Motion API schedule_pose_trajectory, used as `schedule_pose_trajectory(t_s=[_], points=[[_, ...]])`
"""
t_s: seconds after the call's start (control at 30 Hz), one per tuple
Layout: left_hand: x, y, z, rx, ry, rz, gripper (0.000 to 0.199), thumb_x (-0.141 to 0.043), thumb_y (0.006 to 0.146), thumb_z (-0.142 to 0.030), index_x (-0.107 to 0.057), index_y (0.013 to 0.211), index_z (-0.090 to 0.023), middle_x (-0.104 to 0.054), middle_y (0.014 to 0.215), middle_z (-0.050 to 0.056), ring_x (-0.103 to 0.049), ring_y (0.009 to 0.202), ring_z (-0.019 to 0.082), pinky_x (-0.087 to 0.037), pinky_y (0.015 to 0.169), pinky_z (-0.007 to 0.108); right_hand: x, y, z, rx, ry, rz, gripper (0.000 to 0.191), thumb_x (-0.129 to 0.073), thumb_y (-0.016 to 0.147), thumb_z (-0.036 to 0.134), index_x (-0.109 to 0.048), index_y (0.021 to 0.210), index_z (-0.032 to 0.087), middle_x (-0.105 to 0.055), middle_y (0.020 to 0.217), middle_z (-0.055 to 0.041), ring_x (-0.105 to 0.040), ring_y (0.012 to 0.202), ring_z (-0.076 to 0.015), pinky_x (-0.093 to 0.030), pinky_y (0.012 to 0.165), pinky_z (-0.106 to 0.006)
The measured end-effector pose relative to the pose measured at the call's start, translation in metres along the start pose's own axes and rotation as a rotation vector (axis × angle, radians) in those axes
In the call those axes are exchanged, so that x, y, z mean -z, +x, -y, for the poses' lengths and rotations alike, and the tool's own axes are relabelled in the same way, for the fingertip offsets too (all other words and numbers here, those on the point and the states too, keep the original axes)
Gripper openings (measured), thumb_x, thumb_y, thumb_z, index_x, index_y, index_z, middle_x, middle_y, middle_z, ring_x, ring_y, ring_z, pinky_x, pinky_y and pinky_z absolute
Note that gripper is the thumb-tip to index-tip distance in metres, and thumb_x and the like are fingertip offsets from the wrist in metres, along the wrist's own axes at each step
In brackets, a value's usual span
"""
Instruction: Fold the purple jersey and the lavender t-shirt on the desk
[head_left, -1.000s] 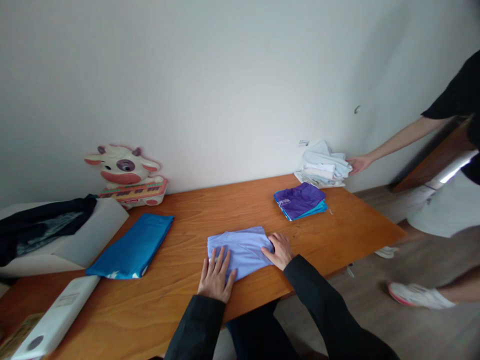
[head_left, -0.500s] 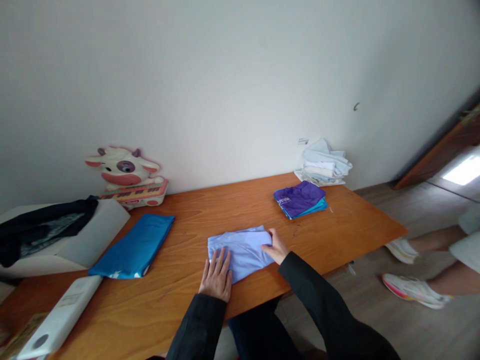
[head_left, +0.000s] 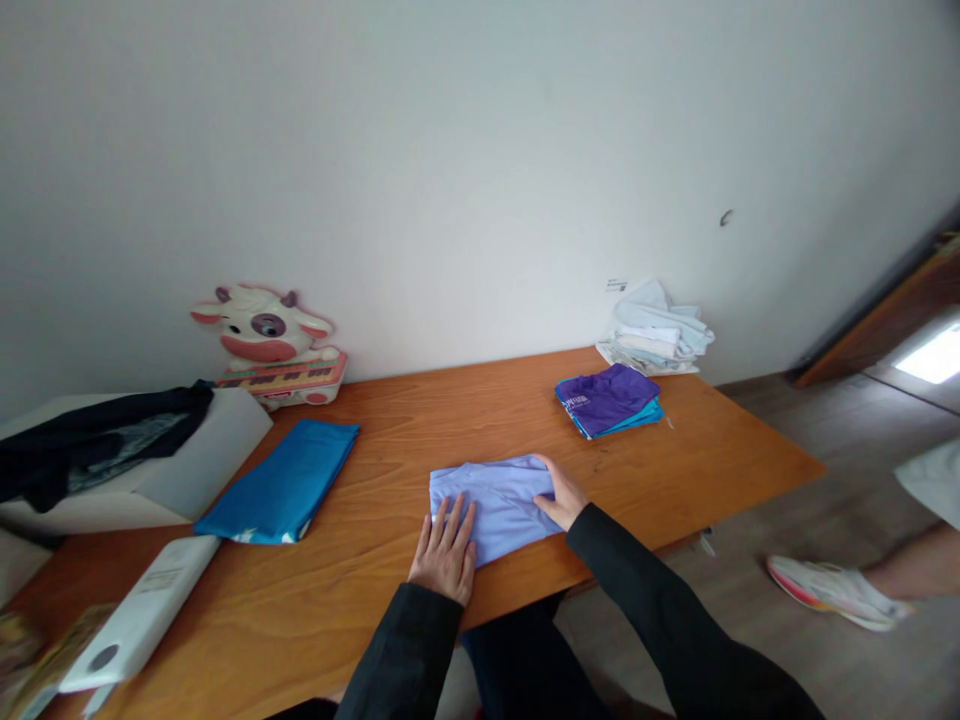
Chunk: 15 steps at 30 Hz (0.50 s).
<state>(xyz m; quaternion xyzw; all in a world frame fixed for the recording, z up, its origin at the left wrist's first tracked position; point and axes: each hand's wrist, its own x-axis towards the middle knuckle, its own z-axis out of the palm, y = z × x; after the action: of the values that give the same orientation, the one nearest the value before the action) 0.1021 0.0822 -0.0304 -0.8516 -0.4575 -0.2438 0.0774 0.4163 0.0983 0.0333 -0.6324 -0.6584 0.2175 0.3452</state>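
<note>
A folded lavender cloth point(head_left: 506, 505) lies near the table's front edge, its surface slightly creased. My left hand point(head_left: 444, 555) rests flat on its left end, fingers stretched out. Around the cloth's right end is my right hand point(head_left: 561, 495), thumb on top and fingers at the far edge, partly hidden. Beyond it to the right sits a small stack with a folded purple cloth point(head_left: 611, 395) on top and blue cloth beneath. A folded blue cloth point(head_left: 281, 485) lies to the left.
A cow-shaped toy keyboard point(head_left: 281, 350) leans at the wall beside a white box point(head_left: 180, 475) bearing dark clothing. Pale folded cloths point(head_left: 656, 335) are piled at the back right. A white oblong device point(head_left: 142, 610) lies front left. A person's shoe point(head_left: 832, 590) shows on the floor right.
The right end of the lavender cloth now lies flatter, and my right hand has spread along its edge. My left hand stays on the cloth. The bystander's other foot has left view.
</note>
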Motion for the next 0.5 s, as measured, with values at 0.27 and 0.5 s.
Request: schedule_pose_trajectory(t_s=[0.27,0.5], points=[[0.005,-0.002,-0.005,0.052,-0.038,0.003,0.068,-0.048,0.107,-0.025,-0.040,0.174,-0.030,-0.039,0.179,0.004,-0.035,0.167,0.034,-0.028,0.137,0.057,0.003,-0.006,0.010,-0.217,-0.545,0.106,0.048,-0.073,0.093,0.064,-0.078,0.110,0.019,-0.080,0.112,-0.0237,-0.077,0.111,-0.0424,-0.057,0.098,-0.050],[0.010,0.001,-0.006,0.078,-0.083,-0.018,0.069,-0.050,0.108,-0.026,-0.034,0.176,-0.032,-0.043,0.176,0.006,-0.040,0.165,0.032,-0.032,0.136,0.056,-0.005,0.013,0.012,-0.111,-0.274,0.087,0.019,-0.084,0.075,0.026,-0.068,0.085,0.026,-0.077,0.084,-0.0054,-0.076,0.092,-0.0308,-0.057,0.089,-0.041]])
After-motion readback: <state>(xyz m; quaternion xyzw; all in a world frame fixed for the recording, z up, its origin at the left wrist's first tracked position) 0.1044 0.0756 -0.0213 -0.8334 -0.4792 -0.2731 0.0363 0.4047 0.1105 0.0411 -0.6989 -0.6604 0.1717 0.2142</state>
